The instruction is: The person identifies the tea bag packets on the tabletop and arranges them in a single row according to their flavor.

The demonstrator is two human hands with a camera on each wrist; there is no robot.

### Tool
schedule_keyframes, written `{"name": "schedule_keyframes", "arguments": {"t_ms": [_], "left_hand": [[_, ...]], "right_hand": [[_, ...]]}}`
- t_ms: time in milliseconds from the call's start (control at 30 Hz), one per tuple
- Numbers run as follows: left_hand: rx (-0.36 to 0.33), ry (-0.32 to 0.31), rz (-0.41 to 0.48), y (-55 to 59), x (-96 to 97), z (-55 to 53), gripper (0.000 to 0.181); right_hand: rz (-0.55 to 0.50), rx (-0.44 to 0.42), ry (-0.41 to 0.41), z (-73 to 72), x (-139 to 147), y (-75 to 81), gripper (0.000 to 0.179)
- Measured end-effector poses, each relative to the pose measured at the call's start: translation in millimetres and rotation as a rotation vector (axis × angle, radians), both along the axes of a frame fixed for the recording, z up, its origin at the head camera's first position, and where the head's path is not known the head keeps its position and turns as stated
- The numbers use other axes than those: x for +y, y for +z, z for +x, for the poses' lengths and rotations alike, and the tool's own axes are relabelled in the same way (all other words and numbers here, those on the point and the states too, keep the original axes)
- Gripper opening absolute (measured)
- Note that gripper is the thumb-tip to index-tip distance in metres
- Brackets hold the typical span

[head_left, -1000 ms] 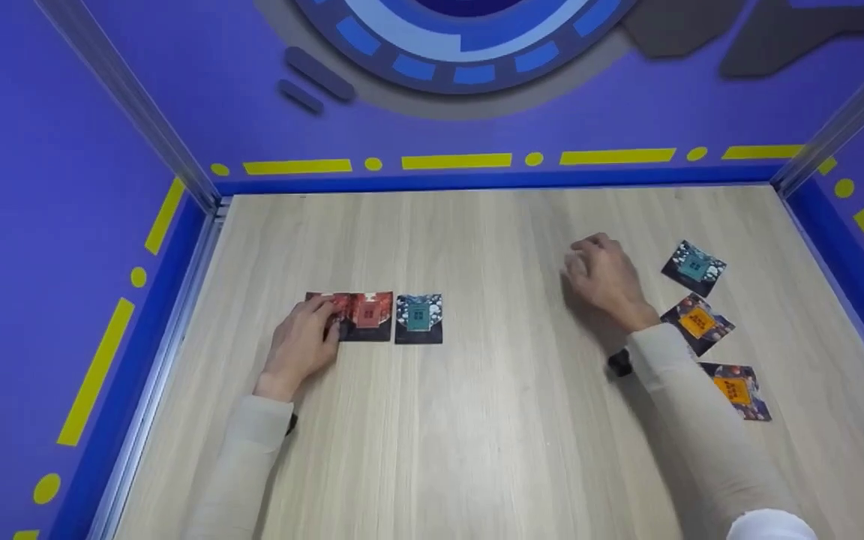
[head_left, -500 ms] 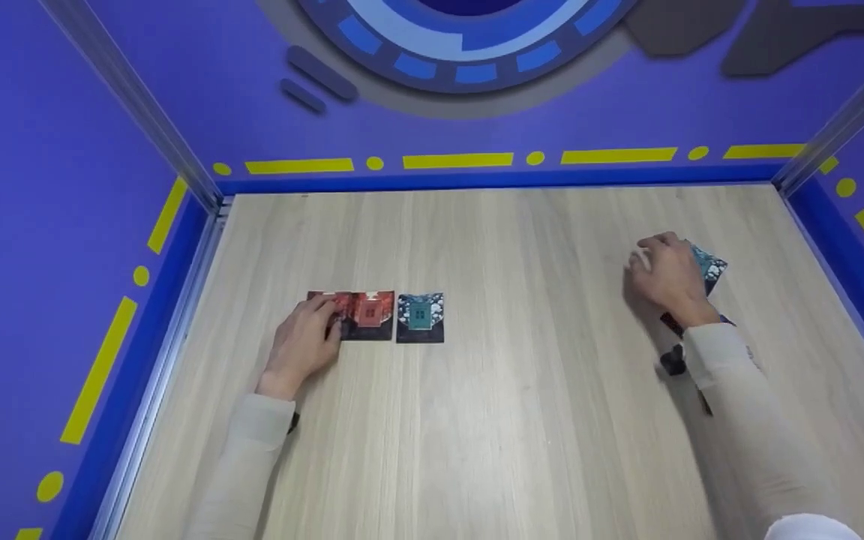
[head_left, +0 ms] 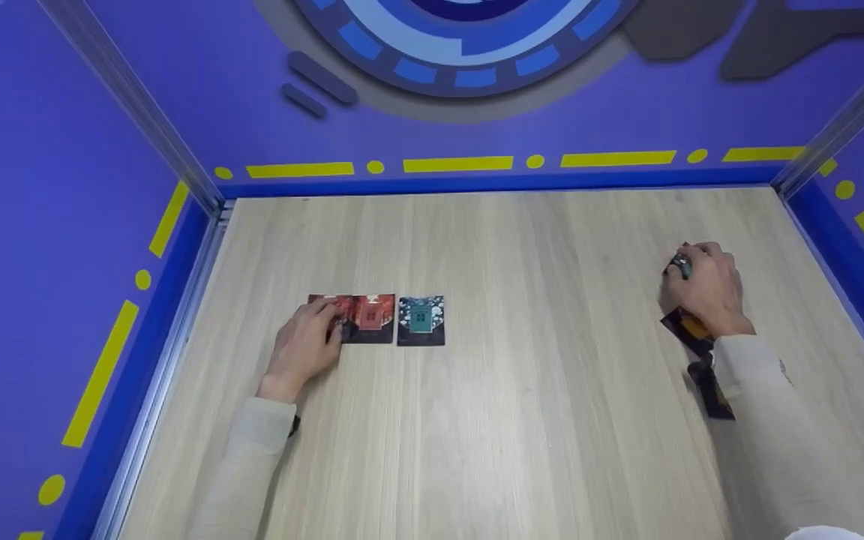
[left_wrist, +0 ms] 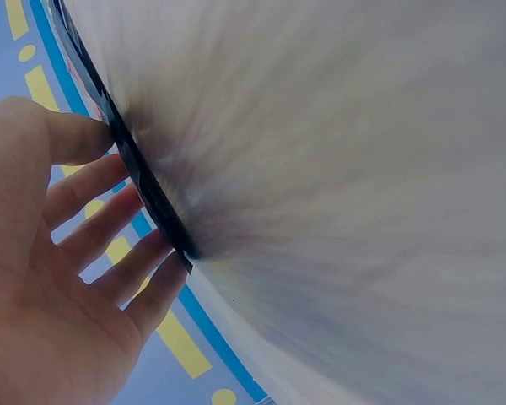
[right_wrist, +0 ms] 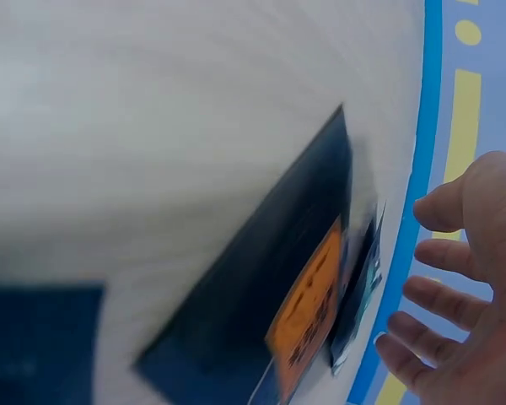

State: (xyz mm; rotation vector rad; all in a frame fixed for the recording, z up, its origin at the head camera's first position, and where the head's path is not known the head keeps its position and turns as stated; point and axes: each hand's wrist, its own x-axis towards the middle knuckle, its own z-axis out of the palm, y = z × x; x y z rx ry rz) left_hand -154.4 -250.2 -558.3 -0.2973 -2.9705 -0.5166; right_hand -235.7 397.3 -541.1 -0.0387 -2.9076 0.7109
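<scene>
My left hand rests on the leftmost of two red flat packets, covering much of it. In the left wrist view its thumb and fingertips touch the edge of a dark packet. Beside it lies the second red packet, then a teal packet across a thin gap. On the right, my right hand is over another teal packet, mostly hidden from above. The right wrist view has its fingers spread apart, gripping nothing, close to that teal packet.
Below the right hand lie an orange-labelled packet and a second one, both partly hidden by the arm. The pale wooden table is bordered by blue-purple walls at the back and sides.
My right hand has moved rightward from the bare table to over the teal packet on the right. My left hand has stayed on the red packet.
</scene>
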Motion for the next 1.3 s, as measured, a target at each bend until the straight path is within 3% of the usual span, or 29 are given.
{"name": "schedule_keyframes", "arguments": {"t_ms": [733,1300], "left_hand": [[0.008,-0.013,0.023,1.0,-0.9,0.8,0.033],[0.019,-0.013,0.032,-0.3,-1.1,0.0,0.034]], "right_hand": [[-0.006,-0.021,-0.03,4.5,10.9,-15.6,0.049],[0.077,-0.103,0.016,2.9,3.8,-12.3,0.05]]}}
